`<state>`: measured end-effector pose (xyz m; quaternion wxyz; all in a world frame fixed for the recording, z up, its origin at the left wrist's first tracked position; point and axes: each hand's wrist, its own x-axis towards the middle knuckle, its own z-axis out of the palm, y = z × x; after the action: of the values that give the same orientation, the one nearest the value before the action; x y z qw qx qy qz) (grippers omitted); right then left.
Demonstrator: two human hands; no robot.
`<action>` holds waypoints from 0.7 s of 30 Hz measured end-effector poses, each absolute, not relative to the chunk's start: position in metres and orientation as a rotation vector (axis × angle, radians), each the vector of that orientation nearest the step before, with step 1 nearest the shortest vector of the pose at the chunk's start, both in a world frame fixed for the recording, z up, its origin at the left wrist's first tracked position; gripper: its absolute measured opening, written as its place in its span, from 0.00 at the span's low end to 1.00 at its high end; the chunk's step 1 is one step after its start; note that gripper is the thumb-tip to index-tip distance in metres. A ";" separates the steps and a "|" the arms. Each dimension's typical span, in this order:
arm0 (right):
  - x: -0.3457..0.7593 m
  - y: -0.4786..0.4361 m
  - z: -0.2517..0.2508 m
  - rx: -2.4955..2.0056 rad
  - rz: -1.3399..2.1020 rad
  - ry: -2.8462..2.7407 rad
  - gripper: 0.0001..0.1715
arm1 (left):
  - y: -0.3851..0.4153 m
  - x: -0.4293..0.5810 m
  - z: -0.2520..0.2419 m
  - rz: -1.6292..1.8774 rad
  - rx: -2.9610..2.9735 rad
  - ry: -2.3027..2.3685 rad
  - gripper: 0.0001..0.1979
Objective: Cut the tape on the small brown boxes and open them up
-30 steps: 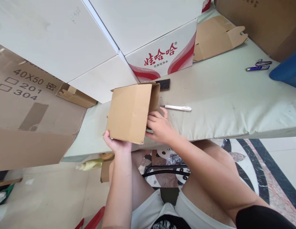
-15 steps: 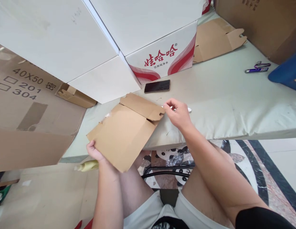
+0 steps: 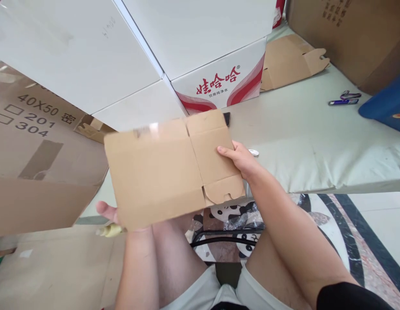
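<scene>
A flattened brown cardboard box (image 3: 155,172) is held up over my lap and the bench edge, with its creased end flaps toward the right. My right hand (image 3: 243,159) pinches that end, thumb on the upper face and fingers out of sight underneath. At the lower left corner, my left hand (image 3: 109,213) lies against the cardboard from below. Its thumb is stretched out, away from the board, while its other fingers are hidden. Just beyond my right hand a small white object (image 3: 253,152) lies on the bench, partly covered.
White cartons (image 3: 219,86) stand behind the cardboard, which mostly covers a phone (image 3: 228,118). Another flattened box (image 3: 290,60) and a purple pen (image 3: 343,102) lie on the cloth-covered bench (image 3: 303,142). A large carton (image 3: 35,163) is at left, a blue object (image 3: 385,103) at right.
The cardboard has turned and risen, its flap end swinging down to the right. My right hand has taken hold of that end. My left thumb has come off the board.
</scene>
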<state>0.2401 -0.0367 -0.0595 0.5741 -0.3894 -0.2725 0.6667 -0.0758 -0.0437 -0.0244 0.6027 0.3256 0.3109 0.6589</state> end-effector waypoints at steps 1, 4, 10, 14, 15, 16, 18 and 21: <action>0.240 -0.036 -0.059 -0.918 1.513 -0.581 0.33 | -0.039 -0.071 -0.024 1.560 0.778 0.743 0.34; 0.243 -0.033 -0.058 -0.947 1.383 -0.493 0.34 | -0.022 -0.049 -0.022 1.593 0.847 0.782 0.35; 0.249 -0.029 -0.067 -1.068 1.183 -0.468 0.32 | 0.017 -0.014 -0.045 1.476 0.741 0.771 0.38; 0.251 -0.026 -0.072 -1.107 1.192 -0.437 0.29 | 0.042 -0.015 -0.069 1.399 0.650 0.840 0.25; 0.251 -0.025 -0.072 -1.109 1.204 -0.429 0.29 | 0.047 -0.018 -0.073 1.390 0.626 0.859 0.23; 0.250 -0.025 -0.072 -1.106 1.223 -0.426 0.29 | 0.051 -0.022 -0.076 1.382 0.601 0.873 0.22; 0.248 -0.026 -0.072 -1.081 1.278 -0.452 0.30 | 0.058 -0.029 -0.081 1.377 0.546 0.887 0.22; 0.244 -0.033 -0.071 -1.053 1.365 -0.604 0.33 | 0.064 -0.039 -0.082 1.417 0.443 0.908 0.19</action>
<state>0.2439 -0.0327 -0.0715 0.6111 -0.4564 -0.2617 0.5914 -0.0390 0.0643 -0.0819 0.6447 0.1945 0.3988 0.6225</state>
